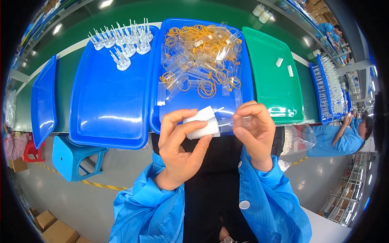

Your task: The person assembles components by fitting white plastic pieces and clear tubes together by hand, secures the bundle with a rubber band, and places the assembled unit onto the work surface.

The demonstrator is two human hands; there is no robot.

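My left hand (178,148) pinches a white block (207,129) between thumb and fingers, above the near edge of the middle blue tray (164,119). Thin white pins (219,109) stick out from the block's right side. A clear plastic sleeve (227,126) lies against that side, around or beside one pin; which one, I cannot tell. The thumb and fingers of my right hand (259,131) are closed on the sleeve's other end. Beyond my hands, tangled orange loops (207,88) and many clear plastic sleeves (161,94) fill the tray.
The left blue tray (109,109) holds several white pronged pieces (121,60). Two small white blocks (290,71) lie in a green tray (275,91). Pronged pieces crowd trays (324,97) at far right, near a person in blue (334,137). A blue stool (71,156) stands below left.
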